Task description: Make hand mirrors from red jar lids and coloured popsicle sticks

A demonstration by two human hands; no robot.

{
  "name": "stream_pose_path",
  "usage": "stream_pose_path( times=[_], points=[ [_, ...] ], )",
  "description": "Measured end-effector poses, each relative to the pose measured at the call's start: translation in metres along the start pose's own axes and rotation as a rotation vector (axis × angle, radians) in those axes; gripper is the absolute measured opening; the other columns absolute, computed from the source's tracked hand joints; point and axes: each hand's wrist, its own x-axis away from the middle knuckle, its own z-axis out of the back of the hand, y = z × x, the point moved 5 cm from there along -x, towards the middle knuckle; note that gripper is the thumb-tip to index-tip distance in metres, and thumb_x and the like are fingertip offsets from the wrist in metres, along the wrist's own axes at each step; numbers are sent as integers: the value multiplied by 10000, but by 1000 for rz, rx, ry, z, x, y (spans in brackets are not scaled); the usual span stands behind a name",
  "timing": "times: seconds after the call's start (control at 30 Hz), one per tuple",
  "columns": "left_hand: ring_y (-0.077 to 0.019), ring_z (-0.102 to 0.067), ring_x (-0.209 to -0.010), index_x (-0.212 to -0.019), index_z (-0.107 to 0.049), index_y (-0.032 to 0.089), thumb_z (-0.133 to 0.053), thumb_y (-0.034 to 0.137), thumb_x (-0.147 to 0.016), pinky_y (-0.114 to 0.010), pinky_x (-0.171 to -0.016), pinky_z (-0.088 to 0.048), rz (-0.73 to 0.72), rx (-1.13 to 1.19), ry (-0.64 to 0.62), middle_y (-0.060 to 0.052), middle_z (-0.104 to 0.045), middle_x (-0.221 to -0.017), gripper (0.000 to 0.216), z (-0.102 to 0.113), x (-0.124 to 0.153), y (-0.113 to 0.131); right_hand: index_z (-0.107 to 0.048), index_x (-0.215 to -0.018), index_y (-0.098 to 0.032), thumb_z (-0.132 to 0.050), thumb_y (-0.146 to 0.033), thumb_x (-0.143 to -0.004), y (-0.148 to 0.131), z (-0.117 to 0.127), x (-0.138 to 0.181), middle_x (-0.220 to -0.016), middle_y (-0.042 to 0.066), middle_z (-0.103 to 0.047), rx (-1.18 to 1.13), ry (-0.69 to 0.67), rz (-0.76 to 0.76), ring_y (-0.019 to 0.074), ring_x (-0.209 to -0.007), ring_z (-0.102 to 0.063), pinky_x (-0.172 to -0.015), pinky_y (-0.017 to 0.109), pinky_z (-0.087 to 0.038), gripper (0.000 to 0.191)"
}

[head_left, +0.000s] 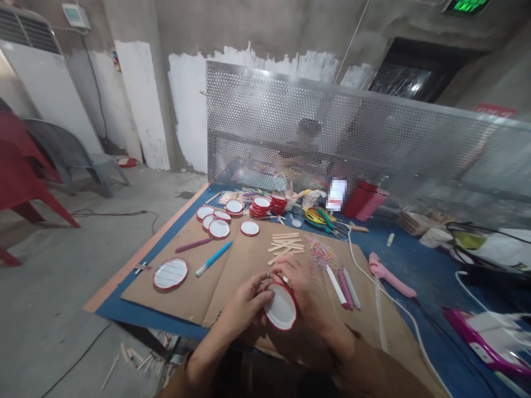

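Near the front edge of the cardboard I hold a red-rimmed white jar lid (282,307), its white inside facing me. My left hand (249,301) grips the lid's left edge, thumb over the rim. Fingers of my right hand (301,287) curl around the top and right of the same lid; their tips are partly hidden. Just beyond my hands lie several flat wooden sticks (286,243). To their right is a heap of small coloured bands or strips (321,251), with a white stick (336,287), a purple stick (345,288) and a grey stick (352,288) below it.
More jar lids (219,228) lie at the back left. A striped disc (170,273), blue pen (213,258) and purple stick (193,245) rest on the cardboard (232,287). Rightward are a pink glue gun (392,276), cables and a purple power strip (487,345). A perforated metal screen (257,105) stands behind.
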Motion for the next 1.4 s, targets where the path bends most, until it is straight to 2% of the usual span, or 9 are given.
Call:
stream_pose_path(
  times=[0.17,0.37,0.43,0.53,0.63,0.87,1.07,1.23,1.4],
  points=[
    [-55,-439,-353,-865,-548,158,-634,536,-759,-165,-352,-275,16,-11,79,74,-500,-501,402,4,4,3,-574,-728,-217,-597,-270,-833,6,-10,0,-788,13,-581,-398,-25,-236,165,-738,-536,-640,273,-441,120],
    [-51,-437,-350,-887,-522,161,-626,508,-776,-160,-350,-266,16,-24,61,79,-508,-509,378,4,4,2,-582,-810,-212,-618,-411,-822,29,-16,8,-732,-14,-573,-679,-37,-523,145,-658,-517,-591,257,-428,202],
    [-54,-443,-349,-1092,-516,144,-657,433,-759,-164,-347,-287,42,-8,16,93,-523,-548,463,1,4,1,-586,-810,-209,-607,-409,-833,35,-13,9,-747,-8,-577,-589,21,-513,151,-677,-521,-613,265,-431,202],
    [-60,-443,-355,-1442,-288,147,-697,326,-709,-174,-356,-333,70,31,-64,127,-499,-577,858,-3,4,0,-588,-793,-206,-570,-377,-864,36,-8,9,-775,14,-578,-452,113,-441,164,-706,-522,-620,277,-426,186],
    [-60,-439,-360,-1506,-207,137,-690,308,-713,-171,-369,-338,66,41,-81,136,-467,-553,944,-4,4,0,-591,-761,-210,-567,-332,-872,28,-7,9,-818,36,-579,-369,152,-326,179,-760,-530,-631,283,-419,166],
    [-42,-416,-366,-966,-644,98,-678,480,-735,-171,-378,-275,21,15,87,61,-512,-519,448,3,3,2,-589,-767,-222,-632,-246,-816,8,-15,16,-846,33,-565,-374,120,-165,183,-806,-535,-687,285,-426,69],
    [-39,-372,-327,-950,-635,93,-683,502,-708,-173,-341,-239,36,31,175,72,-499,-493,478,7,5,4,-569,-827,-214,-634,-343,-838,25,-30,23,-781,-4,-562,-697,27,-390,147,-687,-518,-619,258,-425,144],
    [-74,-433,-303,-1216,-519,118,-696,392,-709,-169,-315,-277,90,-12,17,105,-518,-486,603,2,4,3,-593,-732,-208,-588,-336,-871,29,-22,19,-833,34,-569,-497,141,-295,177,-795,-546,-679,276,-431,189],
    [-55,-402,-295,-875,-576,140,-661,516,-724,-161,-306,-222,71,-39,115,90,-471,-445,413,6,3,1,-634,-788,-216,-649,-280,-822,19,-21,19,-892,36,-574,-499,87,-228,174,-827,-546,-704,267,-434,74]
  ],
)
